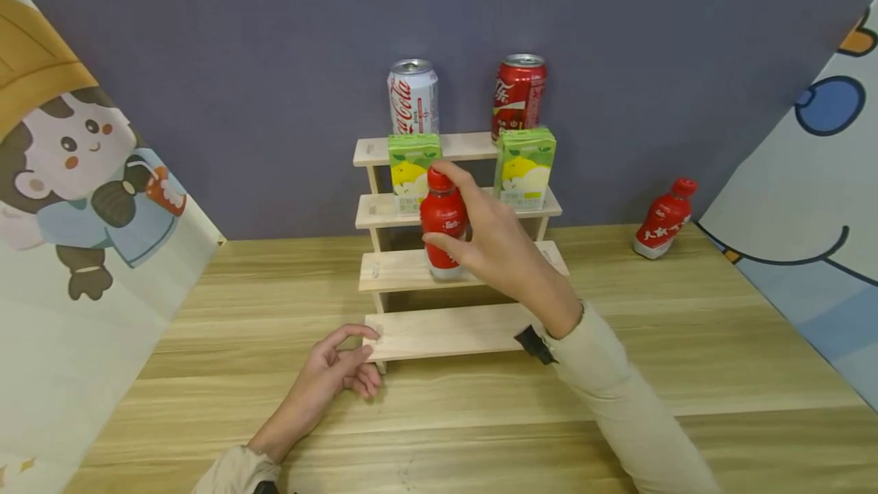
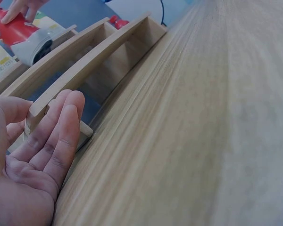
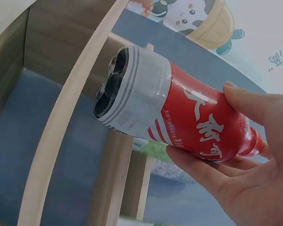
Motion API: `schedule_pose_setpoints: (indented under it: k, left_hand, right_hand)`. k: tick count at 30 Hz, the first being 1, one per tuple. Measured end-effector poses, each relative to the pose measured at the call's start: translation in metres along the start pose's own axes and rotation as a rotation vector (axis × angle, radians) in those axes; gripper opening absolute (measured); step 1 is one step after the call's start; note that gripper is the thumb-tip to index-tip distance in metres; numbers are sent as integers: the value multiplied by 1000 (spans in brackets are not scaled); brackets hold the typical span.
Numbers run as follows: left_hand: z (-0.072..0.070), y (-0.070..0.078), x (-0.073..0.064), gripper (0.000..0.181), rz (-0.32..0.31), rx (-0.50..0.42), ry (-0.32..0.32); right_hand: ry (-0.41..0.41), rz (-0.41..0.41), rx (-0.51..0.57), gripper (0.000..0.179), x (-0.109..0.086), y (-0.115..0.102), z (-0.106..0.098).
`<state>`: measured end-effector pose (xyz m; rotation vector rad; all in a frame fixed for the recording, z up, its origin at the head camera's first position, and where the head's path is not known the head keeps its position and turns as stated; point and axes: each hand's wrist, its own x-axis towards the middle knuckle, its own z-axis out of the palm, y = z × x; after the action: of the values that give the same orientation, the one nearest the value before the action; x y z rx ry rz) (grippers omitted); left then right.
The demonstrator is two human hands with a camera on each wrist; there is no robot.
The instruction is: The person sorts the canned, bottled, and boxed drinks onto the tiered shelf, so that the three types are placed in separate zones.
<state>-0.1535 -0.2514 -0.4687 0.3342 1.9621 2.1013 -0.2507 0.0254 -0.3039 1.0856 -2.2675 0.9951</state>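
Note:
A red plastic drink bottle [image 1: 442,213] with a red cap and pale base is gripped by my right hand [image 1: 499,244], thumb on one side and fingers round the other. Its underside [image 3: 112,84] shows in the right wrist view, raised over the stepped wooden display rack [image 1: 392,271], at the second step from the front. At the rack's lowest board [image 1: 446,332], my left hand [image 1: 329,368] pinches the left end between thumb and fingers. The left wrist view shows that thumb [image 2: 19,108] right at the board's edge, other fingers extending beside it.
Two green juice cartons [image 1: 414,158] stand on the step behind the bottle. A white Coca-Cola can [image 1: 414,100] and a red can [image 1: 519,94] occupy the top step. Another red bottle [image 1: 664,218] stands on the wooden table [image 1: 288,280] at right, near the printed side panel [image 1: 809,197].

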Motion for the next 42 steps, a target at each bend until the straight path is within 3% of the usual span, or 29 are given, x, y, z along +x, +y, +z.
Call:
schedule_pose_setpoints:
  k: [7, 15, 34, 42]
  left_hand:
    - [1, 0, 0, 36, -5, -10, 7]
    - [2, 0, 1, 37, -15, -2, 18]
    - [1, -1, 3, 36, -16, 2, 18]
    - [0, -1, 4, 36, -16, 9, 18]
  right_hand:
    - [5, -35, 32, 84, 7, -3, 15]
    - [0, -18, 38, 84, 8, -2, 26]
    - [39, 12, -2, 92, 4, 1, 36]
    - [14, 43, -26, 99, 0, 3, 36]
